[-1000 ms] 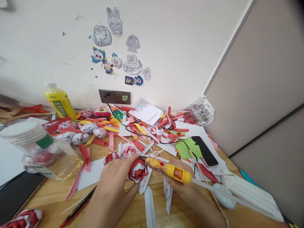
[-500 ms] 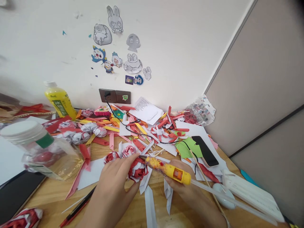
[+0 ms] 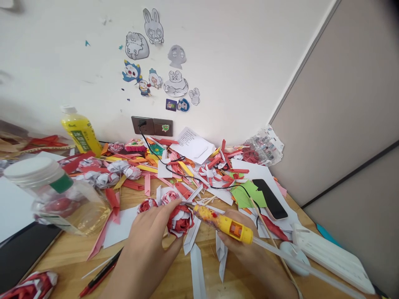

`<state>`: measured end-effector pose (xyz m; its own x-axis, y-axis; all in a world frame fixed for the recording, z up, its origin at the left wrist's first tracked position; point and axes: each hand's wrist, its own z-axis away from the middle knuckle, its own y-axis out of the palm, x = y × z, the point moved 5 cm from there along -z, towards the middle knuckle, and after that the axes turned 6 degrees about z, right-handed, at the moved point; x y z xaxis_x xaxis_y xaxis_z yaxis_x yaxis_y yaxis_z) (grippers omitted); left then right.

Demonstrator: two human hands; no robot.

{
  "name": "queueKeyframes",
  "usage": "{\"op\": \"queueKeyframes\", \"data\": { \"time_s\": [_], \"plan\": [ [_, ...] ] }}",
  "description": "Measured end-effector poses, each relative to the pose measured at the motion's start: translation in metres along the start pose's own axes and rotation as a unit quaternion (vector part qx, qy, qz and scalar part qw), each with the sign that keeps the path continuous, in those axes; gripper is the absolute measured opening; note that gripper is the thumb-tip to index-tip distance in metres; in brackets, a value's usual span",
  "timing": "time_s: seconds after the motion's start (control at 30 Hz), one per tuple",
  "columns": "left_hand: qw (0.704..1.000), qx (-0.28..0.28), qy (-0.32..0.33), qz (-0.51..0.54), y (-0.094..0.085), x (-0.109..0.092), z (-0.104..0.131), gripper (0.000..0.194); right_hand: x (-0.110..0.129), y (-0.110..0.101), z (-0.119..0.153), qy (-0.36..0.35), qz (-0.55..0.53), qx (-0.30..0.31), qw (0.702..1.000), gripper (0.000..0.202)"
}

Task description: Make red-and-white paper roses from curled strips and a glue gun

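My left hand (image 3: pixel 152 234) is closed round a red-and-white paper flower (image 3: pixel 181 220), its petals showing past the fingertips. In my right hand (image 3: pixel 238 232) is a yellow hot glue gun (image 3: pixel 224 224), with a long clear glue stick (image 3: pixel 299 261) sticking out of its back end. The gun's metal nozzle points left and meets the flower's upper edge near my left index finger; whether it touches the paper I cannot tell. Just behind my left hand are a pink-and-white paper flower (image 3: pixel 170 197) and a red one (image 3: pixel 147 204). Folded white paper strips (image 3: pixel 197 270) lie below the flower.
Folded paper strips and flowers cover the table's back. A clear jar (image 3: pixel 62 199) and a yellow bottle (image 3: pixel 81 131) stand left. A black cable (image 3: pixel 187 176) runs from the wall socket (image 3: pixel 151 126). Right are a phone (image 3: pixel 269 198), a mouse (image 3: pixel 294 257) and a white keyboard (image 3: pixel 333 257).
The view has shifted slightly. The glue gun's nozzle has edged a little along the flower's top edge, and the flower looks slightly turned in my left hand. Both hands keep their hold.
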<state>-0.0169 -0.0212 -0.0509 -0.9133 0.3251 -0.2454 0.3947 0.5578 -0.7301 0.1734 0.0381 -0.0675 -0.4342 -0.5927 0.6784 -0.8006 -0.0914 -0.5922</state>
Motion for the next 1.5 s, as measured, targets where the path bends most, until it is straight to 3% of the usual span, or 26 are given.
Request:
{"op": "queueKeyframes", "data": {
  "time_s": [0.4,0.67,0.8,0.9,1.03,1.17,1.33,1.5],
  "plan": [
    [0.998,0.019,-0.049,0.04,0.0,0.004,0.0,0.05,-0.002,0.001,0.003,-0.022,0.038,-0.013,0.999,0.038],
    [0.992,0.027,-0.101,0.077,0.0,0.01,0.003,0.047,-0.008,-0.002,0.001,-0.067,0.189,-0.031,0.979,0.026],
    [0.986,0.041,-0.112,0.119,0.003,0.011,0.006,0.049,-0.021,0.003,-0.004,-0.016,0.32,-0.019,0.947,0.004],
    [0.979,0.05,-0.116,0.163,0.005,0.007,0.008,0.051,-0.037,0.014,-0.005,0.046,0.368,0.011,0.929,0.015],
    [0.963,0.053,-0.132,0.228,0.009,0.002,0.015,0.062,-0.045,0.026,-0.004,0.084,0.273,0.028,0.958,0.037],
    [0.953,0.058,-0.119,0.272,0.02,0.004,0.023,0.063,-0.025,0.025,-0.002,0.019,0.08,0.041,0.996,0.046],
    [0.956,0.075,-0.091,0.267,0.024,0.0,0.022,0.051,0.002,0.018,0.011,-0.073,-0.105,0.023,0.992,0.044],
    [0.976,0.033,-0.039,0.212,0.008,-0.011,0.009,0.037,0.007,0.019,0.017,-0.086,-0.103,-0.005,0.991,0.04]
  ]
}}
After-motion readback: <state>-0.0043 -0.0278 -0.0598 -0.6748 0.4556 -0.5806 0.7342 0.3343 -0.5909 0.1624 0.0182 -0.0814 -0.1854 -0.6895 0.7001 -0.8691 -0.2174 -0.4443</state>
